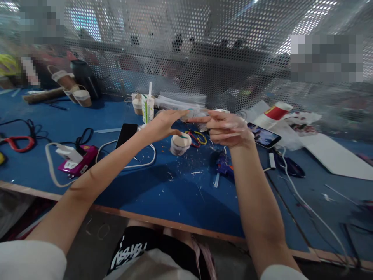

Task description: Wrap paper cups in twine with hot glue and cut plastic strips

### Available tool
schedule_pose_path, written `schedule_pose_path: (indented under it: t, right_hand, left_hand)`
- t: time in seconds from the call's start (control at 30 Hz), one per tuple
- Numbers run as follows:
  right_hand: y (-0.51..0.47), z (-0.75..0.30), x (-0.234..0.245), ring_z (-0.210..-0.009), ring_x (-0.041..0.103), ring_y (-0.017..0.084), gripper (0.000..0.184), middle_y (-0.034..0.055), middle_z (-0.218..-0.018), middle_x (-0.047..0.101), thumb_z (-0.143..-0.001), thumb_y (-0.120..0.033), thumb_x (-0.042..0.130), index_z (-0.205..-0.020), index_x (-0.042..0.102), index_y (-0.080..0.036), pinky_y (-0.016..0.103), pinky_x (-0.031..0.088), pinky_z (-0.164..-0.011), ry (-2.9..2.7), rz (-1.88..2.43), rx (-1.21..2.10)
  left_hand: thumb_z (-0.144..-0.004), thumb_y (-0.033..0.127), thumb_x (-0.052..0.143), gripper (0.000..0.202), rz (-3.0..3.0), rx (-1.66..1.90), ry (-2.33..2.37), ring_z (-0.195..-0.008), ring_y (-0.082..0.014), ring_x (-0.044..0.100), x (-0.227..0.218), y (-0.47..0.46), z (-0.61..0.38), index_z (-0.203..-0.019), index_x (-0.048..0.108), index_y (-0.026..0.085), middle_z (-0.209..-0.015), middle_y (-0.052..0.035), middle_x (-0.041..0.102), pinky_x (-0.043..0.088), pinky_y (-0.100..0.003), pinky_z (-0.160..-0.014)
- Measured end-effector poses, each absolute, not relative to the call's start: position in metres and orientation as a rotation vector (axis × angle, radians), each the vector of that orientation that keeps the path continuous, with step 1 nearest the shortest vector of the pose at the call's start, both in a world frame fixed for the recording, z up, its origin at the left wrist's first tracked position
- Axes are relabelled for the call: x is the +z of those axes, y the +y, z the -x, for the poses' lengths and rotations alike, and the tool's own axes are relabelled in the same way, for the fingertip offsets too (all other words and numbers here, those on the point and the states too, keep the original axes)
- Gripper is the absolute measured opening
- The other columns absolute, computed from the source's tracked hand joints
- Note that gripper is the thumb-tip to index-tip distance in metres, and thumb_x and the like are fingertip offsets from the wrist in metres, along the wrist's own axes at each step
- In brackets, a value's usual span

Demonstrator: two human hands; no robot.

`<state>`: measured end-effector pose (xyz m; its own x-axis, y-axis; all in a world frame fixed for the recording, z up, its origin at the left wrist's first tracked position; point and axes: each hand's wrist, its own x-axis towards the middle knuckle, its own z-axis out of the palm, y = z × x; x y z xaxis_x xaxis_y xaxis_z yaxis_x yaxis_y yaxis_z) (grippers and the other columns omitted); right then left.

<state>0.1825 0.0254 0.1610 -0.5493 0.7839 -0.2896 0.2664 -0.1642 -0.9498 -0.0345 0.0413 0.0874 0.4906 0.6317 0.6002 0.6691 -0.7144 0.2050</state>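
Note:
My left hand (166, 123) reaches over the blue table with its fingers and thumb spread apart. Its thumb is near the rim of a small whitish cup (180, 147), and I cannot tell whether the two touch. Across from it, my right hand (229, 129) is smeared by motion, with some fingers stretched toward the left hand. Whether anything lies in those fingers is unclear. Behind both hands is a blurred pale, clear-looking thing (194, 113). Red and yellow handles (201, 137) lie right of the cup. Below the right hand rests a blue glue gun (223, 165).
At left are a purple power adapter (78, 161) with a white plug, red-handled scissors (21, 144) and a dark phone (127, 134). A drink carton (148, 108) stands behind. Rightward lie a lit phone (264, 135), a red-white paper cup (276, 112) and a white cable (305, 204).

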Motion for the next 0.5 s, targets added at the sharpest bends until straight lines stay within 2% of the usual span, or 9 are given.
schedule_pose_path:
  t: [0.1,0.2,0.27,0.37,0.5]
  right_hand:
    - [0.027,-0.179,0.157,-0.033,-0.005,0.005,0.049,-0.0140,-0.038,0.010,-0.099,-0.030,0.018,-0.101,0.063,-0.009,0.015,0.005,-0.034,-1.719,1.216,1.738]
    - [0.029,-0.176,0.154,-0.034,-0.004,0.005,0.050,-0.0139,-0.040,0.011,-0.098,-0.032,0.017,-0.097,0.062,-0.011,0.014,0.005,-0.034,-1.721,1.259,1.714]
    - [0.029,-0.175,0.154,-0.034,-0.004,0.005,0.050,-0.0141,-0.039,0.011,-0.098,-0.032,0.017,-0.097,0.062,-0.010,0.013,0.006,-0.034,-1.682,1.230,1.738]
    - [0.028,-0.174,0.155,-0.033,-0.001,0.005,0.047,-0.0145,-0.037,0.014,-0.098,-0.032,0.020,-0.100,0.061,-0.007,0.014,0.009,-0.035,-1.612,1.170,1.777]
    - [0.025,-0.175,0.157,-0.032,0.004,0.004,0.051,-0.0141,-0.036,0.021,-0.099,-0.035,0.020,-0.110,0.058,-0.002,0.017,0.015,-0.037,-1.660,1.142,1.809]
  left_hand:
    - [-0.087,0.031,0.058,0.031,2.501,-1.027,-1.200,-0.100,-0.0211,0.064,0.088,0.032,0.030,-0.114,0.060,0.018,-0.108,-0.0082,0.070,0.050,-0.035,-0.089]
    - [-0.094,0.031,0.044,0.026,2.419,-0.971,-1.136,-0.092,-0.0203,0.064,0.089,0.028,0.029,-0.106,0.063,0.017,-0.096,-0.0089,0.070,0.051,-0.035,-0.083]
    - [-0.096,0.026,0.038,0.028,2.394,-1.003,-1.051,-0.096,-0.0202,0.063,0.089,0.028,0.030,-0.111,0.060,0.017,-0.100,-0.0097,0.069,0.050,-0.037,-0.087]
    - [-0.095,0.027,0.041,0.032,2.360,-1.090,-0.982,-0.108,-0.0230,0.058,0.089,0.029,0.030,-0.124,0.050,0.018,-0.110,-0.0107,0.064,0.046,-0.044,-0.096]
    - [-0.093,0.029,0.043,0.040,2.360,-1.107,-1.034,-0.110,-0.0274,0.056,0.088,0.031,0.029,-0.132,0.040,0.020,-0.108,-0.0109,0.062,0.044,-0.049,-0.097]
